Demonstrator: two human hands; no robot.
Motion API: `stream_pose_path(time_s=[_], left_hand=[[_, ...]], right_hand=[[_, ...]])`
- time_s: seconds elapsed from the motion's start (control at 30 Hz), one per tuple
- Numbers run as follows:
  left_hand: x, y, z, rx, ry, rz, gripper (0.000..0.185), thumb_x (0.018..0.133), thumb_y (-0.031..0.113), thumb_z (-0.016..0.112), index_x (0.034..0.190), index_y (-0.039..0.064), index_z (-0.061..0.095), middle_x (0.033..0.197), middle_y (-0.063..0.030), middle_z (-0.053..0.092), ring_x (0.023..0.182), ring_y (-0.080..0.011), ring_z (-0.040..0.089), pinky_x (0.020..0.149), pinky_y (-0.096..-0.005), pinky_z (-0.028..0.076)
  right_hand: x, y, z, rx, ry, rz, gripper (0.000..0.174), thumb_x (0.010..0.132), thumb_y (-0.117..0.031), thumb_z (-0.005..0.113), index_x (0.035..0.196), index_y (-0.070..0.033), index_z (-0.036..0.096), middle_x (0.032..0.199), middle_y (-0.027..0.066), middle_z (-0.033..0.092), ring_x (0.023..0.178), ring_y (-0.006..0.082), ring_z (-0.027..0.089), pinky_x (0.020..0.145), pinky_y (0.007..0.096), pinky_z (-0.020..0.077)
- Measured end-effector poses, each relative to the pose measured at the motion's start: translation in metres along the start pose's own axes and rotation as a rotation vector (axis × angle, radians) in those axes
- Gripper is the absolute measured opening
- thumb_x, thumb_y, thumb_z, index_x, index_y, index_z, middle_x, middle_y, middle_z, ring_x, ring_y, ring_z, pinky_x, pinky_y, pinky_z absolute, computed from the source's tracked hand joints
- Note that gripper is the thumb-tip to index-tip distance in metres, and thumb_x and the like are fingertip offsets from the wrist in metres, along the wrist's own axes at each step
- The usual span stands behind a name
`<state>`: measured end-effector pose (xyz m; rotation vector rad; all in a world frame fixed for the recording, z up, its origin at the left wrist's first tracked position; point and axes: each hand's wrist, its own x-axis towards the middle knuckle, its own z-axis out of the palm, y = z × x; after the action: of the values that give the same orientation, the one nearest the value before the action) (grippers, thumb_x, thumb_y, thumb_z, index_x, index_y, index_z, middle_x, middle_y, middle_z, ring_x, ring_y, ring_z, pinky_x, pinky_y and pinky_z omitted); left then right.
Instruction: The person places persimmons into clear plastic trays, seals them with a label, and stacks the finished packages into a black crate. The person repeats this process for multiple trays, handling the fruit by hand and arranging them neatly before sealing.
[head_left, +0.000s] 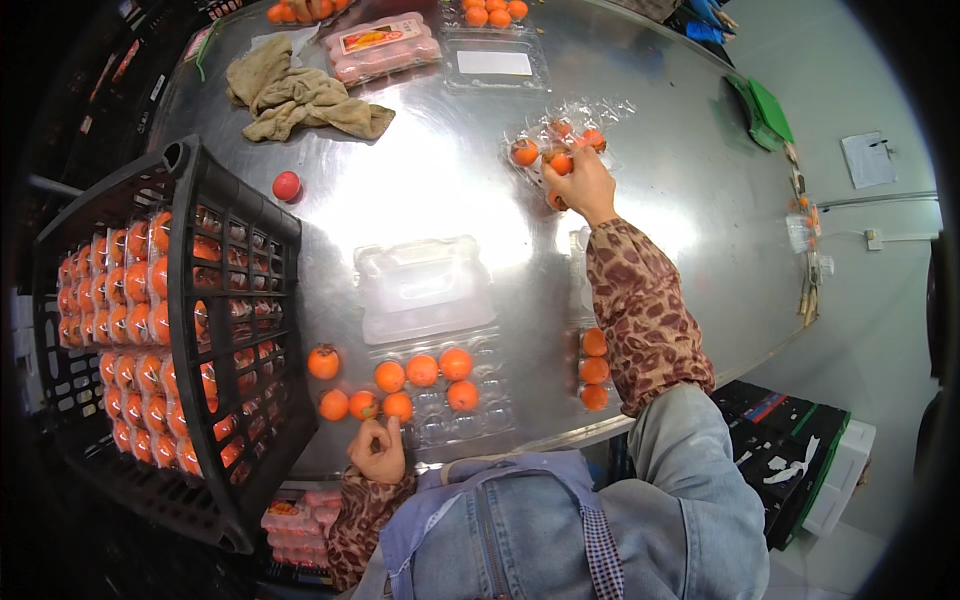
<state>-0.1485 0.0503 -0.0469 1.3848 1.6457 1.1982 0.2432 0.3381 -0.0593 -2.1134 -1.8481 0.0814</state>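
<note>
My right hand (589, 187) reaches over the metal table, its fingers around an orange persimmon (558, 162). That fruit sits among other persimmons in a crumpled-looking clear plastic pack (517, 171). Near the table's front edge, my left hand (379, 454) has its fingers curled, with the tips at a persimmon (397, 406). Whether they grip it is not plain. In front of me lies an opened clear clamshell tray (431, 429), partly filled with persimmons; its lid (424, 289) is folded back. Loose persimmons (324, 362) lie left of the tray.
At the left, a black plastic crate (236, 315) holds stacked packs of persimmons (135, 281). Another tray with persimmons (594, 369) is partly hidden by my right sleeve. Farther back are a cloth (300, 94), a red ball-like object (286, 186), a pink-looking pack (382, 51) and an opened clamshell (495, 64).
</note>
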Motion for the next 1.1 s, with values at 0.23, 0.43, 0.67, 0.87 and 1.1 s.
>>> stream_pose_path(time_s=[0.23, 0.43, 0.67, 0.87, 1.1], left_hand=[[0.000, 0.001, 0.000, 0.000, -0.035, -0.041, 0.037, 0.082, -0.002, 0.071, 0.063, 0.005, 0.040, 0.055, -0.0016, 0.036, 0.051, -0.0079, 0.034, 0.048, -0.0255, 0.029], [0.002, 0.009, 0.000, -0.037, -0.086, 0.009, 0.036, 0.082, -0.003, 0.071, 0.064, 0.005, 0.041, 0.055, -0.0009, 0.037, 0.051, -0.0074, 0.035, 0.049, -0.0252, 0.031], [0.011, 0.049, 0.022, -0.436, -0.363, -0.254, 0.035, 0.082, -0.003, 0.071, 0.105, 0.005, 0.047, 0.084, -0.0011, 0.051, 0.065, -0.0050, 0.047, 0.058, -0.0206, 0.040], [0.022, 0.094, 0.064, -0.722, -0.658, -0.281, 0.045, 0.093, 0.017, 0.065, 0.128, 0.002, 0.041, 0.101, -0.0049, 0.055, 0.071, -0.0088, 0.053, 0.062, -0.0200, 0.044], [0.015, 0.109, 0.068, -1.188, -0.847, -0.789, 0.066, 0.098, 0.064, 0.029, 0.117, 0.003, 0.049, 0.084, -0.0018, 0.051, 0.065, -0.0110, 0.048, 0.053, -0.0221, 0.038]], right_hand=[[-0.029, -0.011, -0.060, 1.433, -0.595, 0.468, 0.051, 0.100, -0.045, 0.039, 0.114, 0.002, 0.052, 0.091, 0.0137, 0.064, 0.077, 0.0169, 0.064, 0.074, 0.0291, 0.0534], [-0.090, -0.040, -0.087, 1.583, -0.684, 0.352, 0.052, 0.099, -0.042, 0.047, 0.122, 0.005, 0.050, 0.098, 0.0127, 0.062, 0.078, 0.0132, 0.060, 0.072, 0.0255, 0.0531], [-0.154, -0.090, -0.121, 1.180, -0.594, 0.054, 0.053, 0.078, -0.010, 0.076, 0.126, -0.002, 0.055, 0.107, 0.0065, 0.055, 0.086, 0.0147, 0.059, 0.076, 0.0269, 0.0529], [-0.205, -0.123, -0.142, 0.772, -0.450, -0.317, 0.049, 0.074, -0.009, 0.078, 0.120, -0.010, 0.062, 0.102, 0.0075, 0.050, 0.082, 0.0156, 0.056, 0.070, 0.0259, 0.0497], [-0.237, -0.106, -0.149, 1.054, -0.484, -0.255, 0.064, 0.074, -0.001, 0.077, 0.133, -0.002, 0.052, 0.109, 0.0080, 0.047, 0.079, 0.0107, 0.054, 0.070, 0.0238, 0.0484]])
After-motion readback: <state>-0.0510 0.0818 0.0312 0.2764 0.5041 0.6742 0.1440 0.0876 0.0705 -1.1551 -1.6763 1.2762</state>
